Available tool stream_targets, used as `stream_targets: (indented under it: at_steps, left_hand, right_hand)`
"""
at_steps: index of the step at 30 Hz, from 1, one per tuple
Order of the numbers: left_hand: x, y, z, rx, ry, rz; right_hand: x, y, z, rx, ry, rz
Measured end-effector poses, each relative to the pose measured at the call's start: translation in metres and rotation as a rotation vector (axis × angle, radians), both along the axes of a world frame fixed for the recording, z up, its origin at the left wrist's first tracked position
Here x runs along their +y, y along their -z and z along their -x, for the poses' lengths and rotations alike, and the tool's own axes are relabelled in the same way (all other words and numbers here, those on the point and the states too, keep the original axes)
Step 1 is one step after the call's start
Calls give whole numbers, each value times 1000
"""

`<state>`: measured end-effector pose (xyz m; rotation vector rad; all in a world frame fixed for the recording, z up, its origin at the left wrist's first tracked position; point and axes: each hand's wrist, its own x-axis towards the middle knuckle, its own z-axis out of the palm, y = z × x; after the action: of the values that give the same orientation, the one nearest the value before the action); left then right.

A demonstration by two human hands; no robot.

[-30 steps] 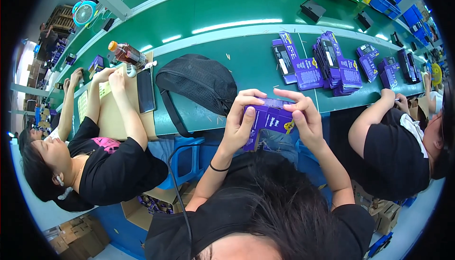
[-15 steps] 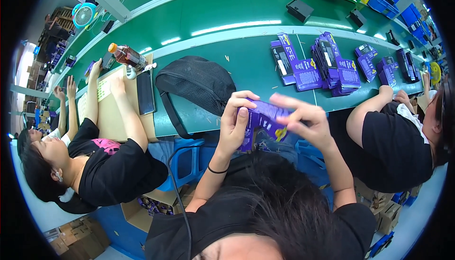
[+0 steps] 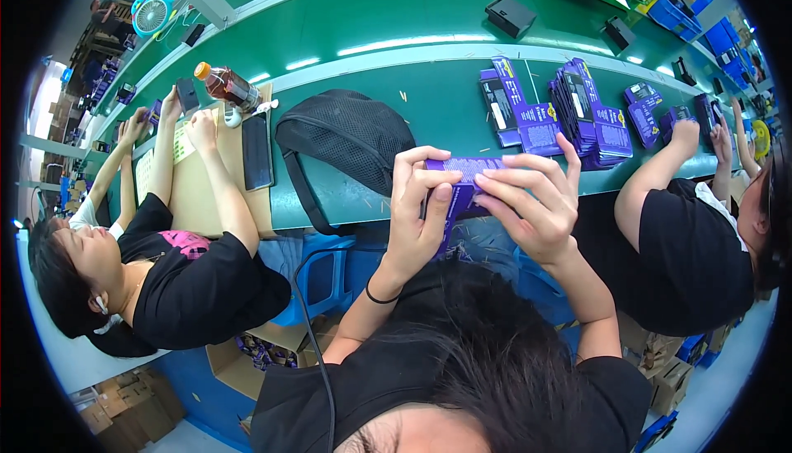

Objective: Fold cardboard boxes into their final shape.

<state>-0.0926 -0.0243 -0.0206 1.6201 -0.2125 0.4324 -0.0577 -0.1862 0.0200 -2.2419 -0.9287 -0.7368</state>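
Between my hands is a purple cardboard box point(image 3: 469, 169), partly folded up, held above the near edge of the green table point(image 3: 450, 102). My left hand point(image 3: 418, 209) is closed around its left side, with the thumb toward me. The fingers of my right hand point(image 3: 535, 205) press along its upper right part, the thumb below them. My fingers hide much of the box. Beyond my hands lie a flat purple carton point(image 3: 540, 135) and, right of it, a stack of flat purple cartons point(image 3: 601, 135).
A black mesh bag point(image 3: 351, 135) lies left of my hands. Farther left are a phone point(image 3: 256, 152) and a bottle with an orange cap point(image 3: 227, 88). Co-workers sit on both sides, arms over the table. More purple cartons point(image 3: 642, 115) and a black box point(image 3: 510, 17) lie to the right.
My right hand has come in from the right and closed on the box. The box's flap, spread toward the right before, is now folded up. The co-worker at right has reached farther forward.
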Motion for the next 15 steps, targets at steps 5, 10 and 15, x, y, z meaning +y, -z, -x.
stream_targets:
  at_steps: [5, 10, 15]
  left_hand:
    - [-1, 3, 0, -142, -51, -66]
    - [-4, 6, -2, -200, -93, -109]
    - [-6, 6, -1, -223, -107, -145]
  right_hand:
    - [0, 1, 7, -2, -12, -68]
    - [-3, 2, 7, 70, -6, -94]
    - [-4, 1, 7, 119, -6, -111]
